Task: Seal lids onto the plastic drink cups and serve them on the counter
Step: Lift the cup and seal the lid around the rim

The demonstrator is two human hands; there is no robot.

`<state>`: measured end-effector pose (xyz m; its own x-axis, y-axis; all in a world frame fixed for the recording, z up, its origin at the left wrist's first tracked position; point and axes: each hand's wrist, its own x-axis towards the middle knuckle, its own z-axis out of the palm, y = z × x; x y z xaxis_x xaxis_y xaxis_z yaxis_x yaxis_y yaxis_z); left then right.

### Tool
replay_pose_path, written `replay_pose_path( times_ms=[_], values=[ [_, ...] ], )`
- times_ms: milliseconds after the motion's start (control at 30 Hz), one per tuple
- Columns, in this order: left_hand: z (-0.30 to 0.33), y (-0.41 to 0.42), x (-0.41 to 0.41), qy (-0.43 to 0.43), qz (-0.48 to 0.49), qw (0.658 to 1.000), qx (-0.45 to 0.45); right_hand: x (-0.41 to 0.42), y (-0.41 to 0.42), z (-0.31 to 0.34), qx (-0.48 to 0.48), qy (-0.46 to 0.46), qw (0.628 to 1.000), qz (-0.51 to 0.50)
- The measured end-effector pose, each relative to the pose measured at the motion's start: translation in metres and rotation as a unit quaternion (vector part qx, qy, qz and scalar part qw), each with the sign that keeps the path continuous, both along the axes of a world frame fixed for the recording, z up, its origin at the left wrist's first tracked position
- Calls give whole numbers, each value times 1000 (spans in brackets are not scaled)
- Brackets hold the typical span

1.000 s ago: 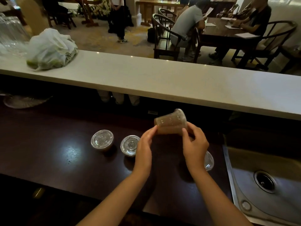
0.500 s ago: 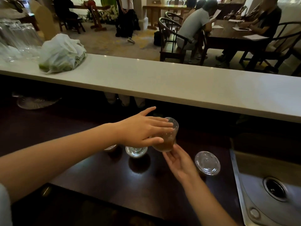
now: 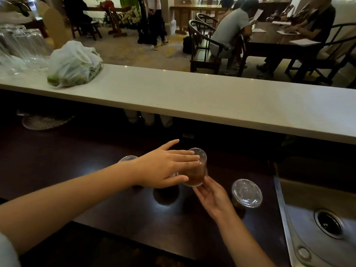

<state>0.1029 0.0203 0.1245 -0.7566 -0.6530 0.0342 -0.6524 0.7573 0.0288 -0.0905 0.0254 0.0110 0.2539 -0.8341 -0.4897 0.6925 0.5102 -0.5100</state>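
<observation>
A clear plastic drink cup point(image 3: 196, 171) with brown drink and a lid on its top is held just above the dark worktop point(image 3: 115, 209), leaning slightly away from me. My left hand point(image 3: 165, 166) lies across its near side, fingers stretched over the lid's edge and thumb low on the wall. My right hand point(image 3: 212, 197) is palm up under the cup's base, fingertips touching it. A second lidded cup point(image 3: 246, 193) stands to the right of my right hand. A third lidded cup point(image 3: 128, 158) shows behind my left wrist. The white serving counter point(image 3: 212, 101) runs across above.
A steel sink point(image 3: 317, 224) lies at the right edge. On the white counter's left end sit a plastic bag point(image 3: 74, 64) of green fruit and several upturned glasses point(image 3: 23, 45). A glass dish point(image 3: 44, 122) rests under the counter. People sit at tables beyond.
A second ago both hands held the cup on its side, higher up. It has come down nearly upright, my left hand now reaching across it and my right hand turned palm up beneath.
</observation>
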Motion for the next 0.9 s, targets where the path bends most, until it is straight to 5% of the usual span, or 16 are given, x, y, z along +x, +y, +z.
replay_pose_path(
  times_ms=[133, 267, 333, 467, 567, 633, 733, 900],
  values=[
    [-22, 20, -11, 233, 142, 958, 91, -18, -18, 12, -72, 129, 989, -8],
    [-46, 39, -47, 485, 253, 804, 233, -35, -38, 29, -175, 339, 924, -32],
    [-55, 39, -67, 585, 279, 684, 335, -42, -46, 37, -254, 462, 849, -31],
    [-82, 26, -83, 671, 346, 451, 477, -44, -47, 44, -370, 675, 638, -29],
    [-103, 19, -84, 708, 376, 266, 535, -40, -39, 38, -454, 739, 498, -2],
    [-115, 19, -85, 713, 391, 185, 552, -39, -33, 28, -517, 745, 422, 14],
    [-128, 22, -87, 721, 393, 104, 561, -39, -24, 7, -573, 734, 363, 46],
    [-142, 26, -88, 730, 405, 40, 549, -46, -9, -29, -587, 702, 383, 125]
  ],
)
